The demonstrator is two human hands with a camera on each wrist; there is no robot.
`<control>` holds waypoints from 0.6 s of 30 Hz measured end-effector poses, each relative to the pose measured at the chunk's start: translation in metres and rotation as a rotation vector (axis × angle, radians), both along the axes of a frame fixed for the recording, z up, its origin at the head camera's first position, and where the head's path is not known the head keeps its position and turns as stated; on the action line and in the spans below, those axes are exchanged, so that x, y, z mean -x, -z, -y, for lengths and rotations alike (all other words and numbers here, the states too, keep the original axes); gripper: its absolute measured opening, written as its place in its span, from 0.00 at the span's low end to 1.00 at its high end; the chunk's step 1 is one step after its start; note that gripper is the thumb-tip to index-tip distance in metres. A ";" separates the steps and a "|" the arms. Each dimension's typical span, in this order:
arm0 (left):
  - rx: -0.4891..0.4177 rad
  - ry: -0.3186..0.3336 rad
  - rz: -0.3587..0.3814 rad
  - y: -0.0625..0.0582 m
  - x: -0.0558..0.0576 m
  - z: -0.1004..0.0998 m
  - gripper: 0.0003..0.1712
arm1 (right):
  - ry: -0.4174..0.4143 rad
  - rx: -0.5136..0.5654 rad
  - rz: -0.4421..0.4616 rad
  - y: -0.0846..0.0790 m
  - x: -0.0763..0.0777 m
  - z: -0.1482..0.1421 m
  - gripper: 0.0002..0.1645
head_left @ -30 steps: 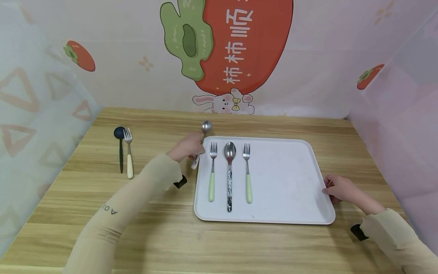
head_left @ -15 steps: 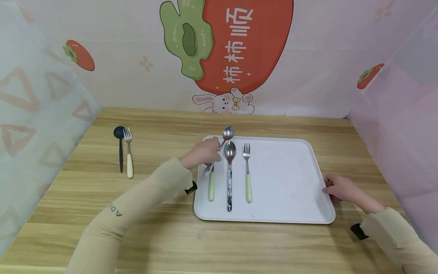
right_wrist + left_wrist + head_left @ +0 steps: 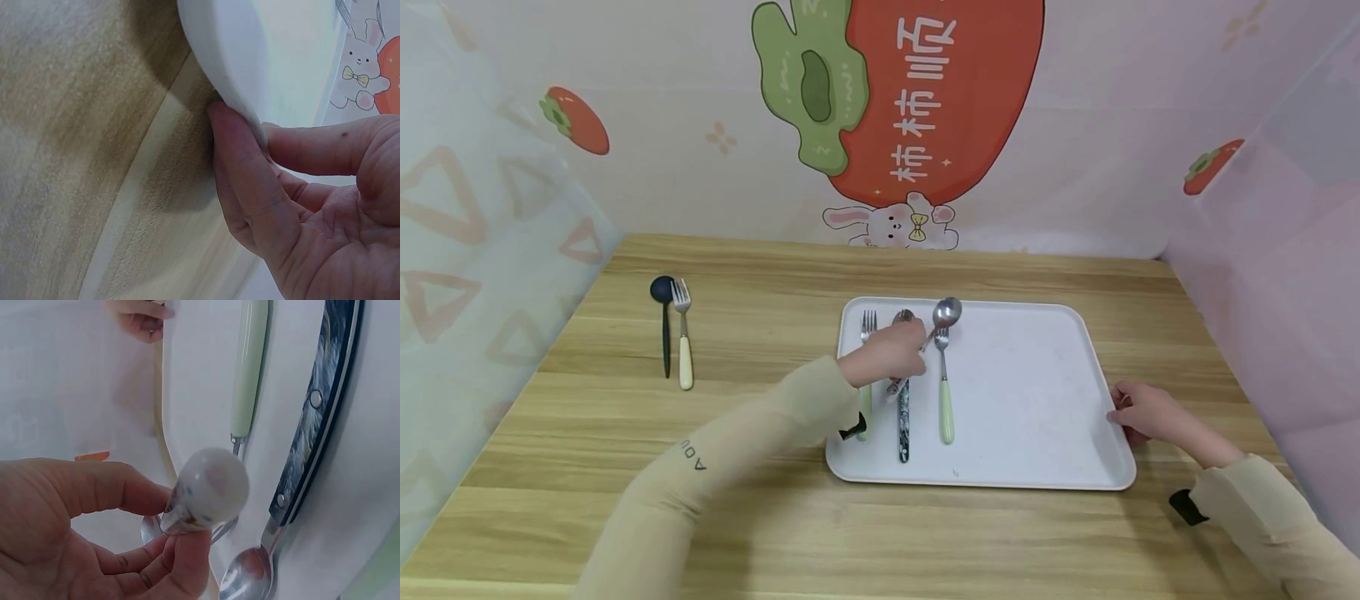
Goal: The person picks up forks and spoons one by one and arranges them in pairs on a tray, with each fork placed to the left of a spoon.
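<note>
My left hand [image 3: 886, 354] pinches a spoon with a white patterned handle [image 3: 212, 484] between thumb and fingers, above the left part of the white tray [image 3: 1030, 392]. The spoon's bowl [image 3: 947, 312] points to the upper right, over the tines of a green-handled fork [image 3: 947, 412]. Beneath my left hand lies a larger spoon with a dark marbled handle [image 3: 904, 429], partly hidden. Left of that is another green-handled fork [image 3: 869, 323], its middle covered by my hand. My right hand [image 3: 1153, 412] pinches the tray's right rim [image 3: 215, 65], thumb on top and fingers underneath.
A black spoon [image 3: 662, 290] and a cream-handled fork [image 3: 685, 362] lie side by side on the wooden table [image 3: 760, 333], at the left. A printed backdrop [image 3: 685, 192] stands behind the table and along both sides.
My left hand has carried the white-handled spoon from beside the tray's left edge to the right, over the first fork and the larger spoon. My right hand stays at the rim.
</note>
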State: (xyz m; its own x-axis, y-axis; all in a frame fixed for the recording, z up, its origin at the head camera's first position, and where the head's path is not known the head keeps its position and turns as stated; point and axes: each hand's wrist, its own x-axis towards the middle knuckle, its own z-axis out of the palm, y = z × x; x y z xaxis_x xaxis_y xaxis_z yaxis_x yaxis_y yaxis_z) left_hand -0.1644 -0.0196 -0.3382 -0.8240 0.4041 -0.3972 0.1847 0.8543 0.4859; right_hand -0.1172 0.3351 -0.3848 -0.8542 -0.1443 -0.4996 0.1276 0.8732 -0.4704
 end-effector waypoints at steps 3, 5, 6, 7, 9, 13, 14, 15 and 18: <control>0.018 0.039 -0.020 0.003 -0.002 -0.009 0.16 | -0.001 -0.002 -0.002 0.000 0.000 0.000 0.09; 0.012 0.053 -0.040 0.005 -0.004 -0.015 0.13 | -0.002 -0.002 -0.004 0.001 0.000 0.000 0.09; 0.011 0.059 -0.049 0.005 -0.005 -0.018 0.11 | -0.002 -0.002 -0.006 0.001 0.000 0.000 0.09; 0.006 0.063 -0.053 0.006 -0.005 -0.020 0.09 | -0.002 -0.002 -0.008 0.001 0.000 0.000 0.09; -0.009 0.067 -0.050 0.008 -0.006 -0.026 0.06 | -0.004 -0.001 -0.012 0.002 0.000 -0.001 0.09; 0.010 0.072 -0.042 0.010 -0.007 -0.036 0.04 | -0.003 0.007 -0.017 0.002 -0.001 -0.001 0.09; 0.015 0.071 -0.036 0.010 -0.008 -0.038 0.03 | -0.004 0.005 -0.017 0.002 -0.001 -0.001 0.09; 0.017 0.063 -0.025 0.011 -0.008 -0.040 0.03 | -0.004 0.004 -0.019 0.002 -0.001 -0.001 0.09; 0.012 0.030 0.014 0.015 -0.008 -0.046 0.04 | -0.006 -0.002 -0.020 0.002 0.000 -0.001 0.09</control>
State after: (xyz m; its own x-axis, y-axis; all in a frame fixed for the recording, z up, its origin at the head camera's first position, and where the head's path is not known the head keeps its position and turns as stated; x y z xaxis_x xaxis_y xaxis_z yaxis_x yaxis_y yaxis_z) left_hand -0.1569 0.0261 -0.3527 -0.8058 0.4242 -0.4132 0.2041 0.8539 0.4787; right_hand -0.1170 0.3361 -0.3868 -0.8632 -0.1490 -0.4824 0.1124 0.8748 -0.4714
